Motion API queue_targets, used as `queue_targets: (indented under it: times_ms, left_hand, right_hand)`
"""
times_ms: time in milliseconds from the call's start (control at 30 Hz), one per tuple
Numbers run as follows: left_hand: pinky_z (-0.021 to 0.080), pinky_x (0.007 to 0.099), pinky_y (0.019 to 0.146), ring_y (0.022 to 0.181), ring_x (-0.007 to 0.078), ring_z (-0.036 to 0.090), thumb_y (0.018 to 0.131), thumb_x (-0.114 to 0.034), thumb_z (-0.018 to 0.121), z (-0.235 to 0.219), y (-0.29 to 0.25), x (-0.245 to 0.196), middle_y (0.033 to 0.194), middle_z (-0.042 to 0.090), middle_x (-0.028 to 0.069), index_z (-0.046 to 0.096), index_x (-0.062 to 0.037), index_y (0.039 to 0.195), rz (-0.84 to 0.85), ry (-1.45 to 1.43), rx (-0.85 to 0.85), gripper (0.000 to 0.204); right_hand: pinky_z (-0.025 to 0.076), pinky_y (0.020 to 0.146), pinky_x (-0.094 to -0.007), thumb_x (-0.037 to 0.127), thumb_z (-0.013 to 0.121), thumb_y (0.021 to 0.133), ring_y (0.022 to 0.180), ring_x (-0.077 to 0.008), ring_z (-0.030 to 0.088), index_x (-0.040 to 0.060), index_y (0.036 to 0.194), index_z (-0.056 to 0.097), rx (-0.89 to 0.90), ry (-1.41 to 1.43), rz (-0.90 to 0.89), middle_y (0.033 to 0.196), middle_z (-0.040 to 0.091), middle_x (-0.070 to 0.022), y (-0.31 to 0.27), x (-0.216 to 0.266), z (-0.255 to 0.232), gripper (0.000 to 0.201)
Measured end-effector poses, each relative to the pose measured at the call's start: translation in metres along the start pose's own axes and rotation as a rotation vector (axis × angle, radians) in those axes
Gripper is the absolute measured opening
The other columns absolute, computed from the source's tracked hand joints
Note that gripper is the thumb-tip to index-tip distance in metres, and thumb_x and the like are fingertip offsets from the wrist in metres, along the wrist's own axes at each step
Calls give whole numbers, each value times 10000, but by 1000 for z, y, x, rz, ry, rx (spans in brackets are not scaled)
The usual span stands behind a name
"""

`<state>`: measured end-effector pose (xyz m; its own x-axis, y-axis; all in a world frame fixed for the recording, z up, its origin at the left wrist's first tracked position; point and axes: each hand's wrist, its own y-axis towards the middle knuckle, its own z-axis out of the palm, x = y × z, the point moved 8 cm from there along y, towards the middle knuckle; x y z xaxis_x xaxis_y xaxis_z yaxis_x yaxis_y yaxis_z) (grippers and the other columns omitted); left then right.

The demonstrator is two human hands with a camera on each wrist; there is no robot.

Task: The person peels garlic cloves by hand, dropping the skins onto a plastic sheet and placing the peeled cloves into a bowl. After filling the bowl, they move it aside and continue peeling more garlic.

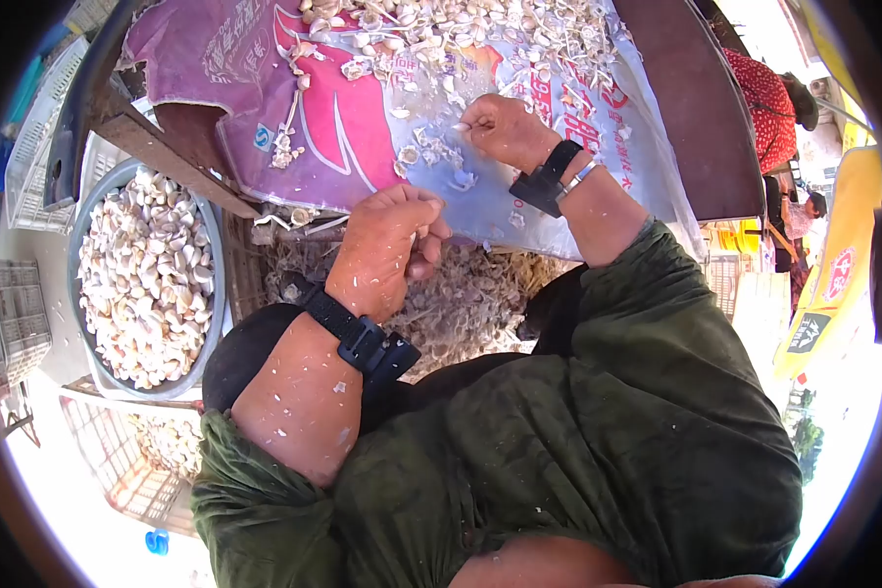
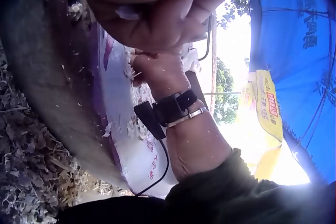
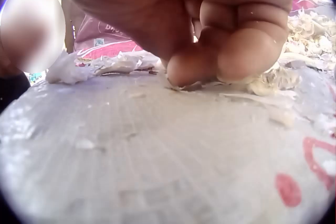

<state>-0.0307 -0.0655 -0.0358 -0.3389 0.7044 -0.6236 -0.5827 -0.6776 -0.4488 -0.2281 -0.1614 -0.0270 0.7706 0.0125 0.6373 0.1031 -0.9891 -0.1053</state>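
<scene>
My right hand (image 1: 505,130) is low over the printed plastic sheet (image 1: 549,220), its thumb and finger pinching a small pale garlic piece (image 1: 461,126). In the right wrist view its fingertips (image 3: 194,66) come down to the sheet among papery skins (image 3: 118,63). Nearer the body, my left hand (image 1: 387,250) hovers by the sheet's front edge with its fingers curled inward. The left wrist view shows those curled fingers (image 2: 168,14) close up; whether something small lies inside them is unclear. Garlic bulbs and cloves (image 1: 431,29) are heaped at the sheet's far side.
A round tub (image 1: 219,294) full of cloves stands at the left, beyond a metal bar (image 1: 171,162). Loose skins (image 1: 470,304) lie below the sheet's front edge. Crates (image 1: 15,309) are at the far left, and a person in red (image 1: 762,113) is at the upper right.
</scene>
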Motion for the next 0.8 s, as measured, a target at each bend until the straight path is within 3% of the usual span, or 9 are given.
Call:
queue_targets:
  times_ms: [33, 100, 167, 233, 367, 467, 533, 700, 800]
  left_hand:
    - [339, 209, 405, 549, 103, 536, 896, -126, 576, 3, 0, 0, 779, 607, 67, 557, -30, 938, 6, 3, 2, 106]
    - [336, 213, 406, 541, 101, 521, 910, -143, 593, 3, -1, -4, 778, 596, 64, 546, -30, 972, 67, 19, -77, 137]
    - [328, 212, 402, 536, 99, 509, 912, -145, 599, 8, -2, -5, 775, 590, 64, 541, -28, 980, 60, 44, -74, 147]
    - [320, 212, 398, 531, 97, 497, 914, -146, 604, 11, -3, -5, 772, 583, 64, 536, -27, 988, 51, 70, -70, 157]
    - [284, 208, 378, 475, 86, 441, 903, -128, 613, 18, -9, -3, 756, 568, 63, 538, -12, 972, 26, 145, 43, 155]
    - [270, 207, 370, 443, 78, 410, 884, -101, 628, 20, -22, -8, 743, 562, 65, 555, 4, 969, -42, 44, 155, 154]
    - [267, 207, 369, 430, 74, 396, 872, -85, 637, 26, -33, -10, 736, 562, 68, 568, 16, 975, -109, -46, 228, 160]
    - [268, 204, 376, 427, 74, 387, 859, -84, 653, 34, -52, -10, 717, 571, 93, 600, 34, 1039, -224, -53, 353, 221]
    - [291, 213, 377, 416, 92, 395, 868, -95, 643, 32, -56, -17, 704, 576, 114, 599, 17, 1010, -189, -153, 341, 186]
  right_hand:
    - [528, 705, -338, 102, 657, 813, 788, -248, 664, 54, 937, 671, -4, -1, -5, 870, 688, -123, -7, 12, -4, 133]
    - [519, 652, -273, 14, 614, 846, 756, -113, 624, -2, 988, 634, 116, 335, 92, 840, 657, -58, -37, 42, 4, 144]
    - [538, 674, -296, -33, 638, 773, 723, -182, 660, -27, 1012, 610, 82, -5, -268, 844, 670, -124, -59, 81, 11, 241]
    - [521, 633, -376, 29, 664, 762, 742, -287, 680, 7, 997, 570, 80, 89, -248, 782, 672, -154, -86, 116, 9, 254]
    - [497, 603, -408, 0, 629, 771, 733, -314, 666, 22, 1051, 504, 66, -28, -289, 771, 651, -135, -106, 126, 9, 307]
    - [466, 568, -363, -119, 583, 717, 650, -242, 609, 23, 1079, 473, 10, 26, -428, 709, 556, -82, -122, 147, -1, 404]
    - [462, 560, -397, -70, 586, 767, 634, -328, 585, 42, 1013, 496, 145, 81, -391, 726, 552, -86, -130, 165, -10, 285]
    - [462, 561, -371, -91, 589, 751, 613, -283, 578, 42, 956, 528, 236, 0, -483, 693, 540, -85, -131, 184, -24, 251]
    - [492, 621, -362, -18, 649, 760, 692, -298, 620, 33, 937, 610, 605, 175, -475, 767, 614, -112, -110, 162, -18, 188]
